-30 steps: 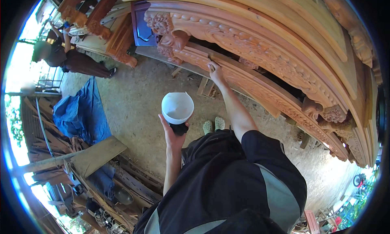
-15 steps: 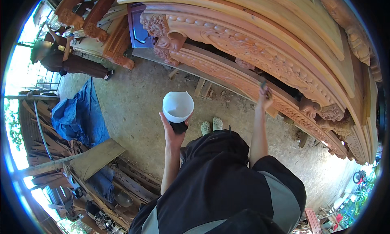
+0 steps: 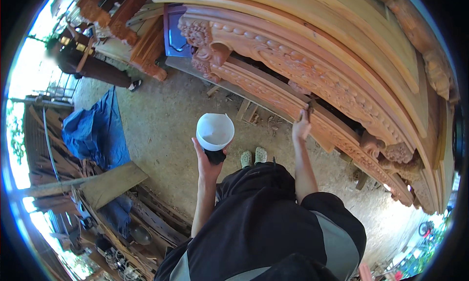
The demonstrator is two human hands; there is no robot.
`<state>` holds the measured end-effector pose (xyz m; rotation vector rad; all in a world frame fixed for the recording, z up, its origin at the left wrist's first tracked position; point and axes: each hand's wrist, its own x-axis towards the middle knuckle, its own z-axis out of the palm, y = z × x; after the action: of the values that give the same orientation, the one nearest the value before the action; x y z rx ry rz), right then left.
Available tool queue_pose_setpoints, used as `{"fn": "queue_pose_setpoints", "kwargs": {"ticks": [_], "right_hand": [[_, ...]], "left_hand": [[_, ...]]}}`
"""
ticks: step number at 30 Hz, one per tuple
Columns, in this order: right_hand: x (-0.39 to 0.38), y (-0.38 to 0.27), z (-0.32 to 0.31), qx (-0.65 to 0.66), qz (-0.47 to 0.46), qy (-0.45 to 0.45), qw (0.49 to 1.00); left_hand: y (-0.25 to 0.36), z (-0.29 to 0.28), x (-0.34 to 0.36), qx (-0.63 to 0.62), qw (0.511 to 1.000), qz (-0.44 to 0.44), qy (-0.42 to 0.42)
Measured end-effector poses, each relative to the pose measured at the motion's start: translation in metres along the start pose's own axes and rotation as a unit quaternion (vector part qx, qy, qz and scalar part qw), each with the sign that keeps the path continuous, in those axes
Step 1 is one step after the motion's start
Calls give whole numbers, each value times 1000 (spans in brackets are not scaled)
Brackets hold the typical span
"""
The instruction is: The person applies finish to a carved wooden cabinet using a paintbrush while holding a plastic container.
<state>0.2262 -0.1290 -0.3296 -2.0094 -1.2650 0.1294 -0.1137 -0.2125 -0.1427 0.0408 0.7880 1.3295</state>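
Observation:
My left hand (image 3: 209,166) is closed around the dark lower end of a white plastic cup (image 3: 215,134) with an uneven rim. The cup is tilted so its inside faces up, and a pale greyish patch shows within. Out to the right, my right hand (image 3: 302,127) grips a small dark brush (image 3: 309,108), its far end up against the edge of a long carved wooden rail (image 3: 273,94). The brush is thin and partly hidden by my fingers, so its details are hard to make out. Above that rail lies a larger carved wooden panel (image 3: 293,54).
Long boards (image 3: 351,24) arch along the upper right. A person (image 3: 93,66) stands at the far left beside carved wooden pieces (image 3: 141,46). A blue tarp (image 3: 95,129) and stacked scrap wood (image 3: 156,212) lie at left. Wood offcuts (image 3: 246,110) rest on the concrete floor (image 3: 166,124).
My right hand has moved left and slightly nearer along the carved rail, with the brush in it. My left hand keeps hold of the cup. The view has shifted slightly; the person has turned.

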Motion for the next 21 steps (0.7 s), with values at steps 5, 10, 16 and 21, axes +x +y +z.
{"fn": "queue_pose_setpoints", "kwargs": {"ticks": [5, 10, 16, 21], "right_hand": [[6, -90, 72, 69, -34, -37, 996], [29, -140, 160, 273, -21, -226, 935], [35, -190, 169, 403, -104, -320, 851], [78, -136, 169, 120, -222, 23, 967]], "left_hand": [[4, -23, -21, -32, 998, 50, 24], [-3, -38, -36, -83, 989, 86, 82], [-7, -55, -62, -112, 981, 124, 103], [-12, -39, -59, -126, 978, 132, 105]]}}
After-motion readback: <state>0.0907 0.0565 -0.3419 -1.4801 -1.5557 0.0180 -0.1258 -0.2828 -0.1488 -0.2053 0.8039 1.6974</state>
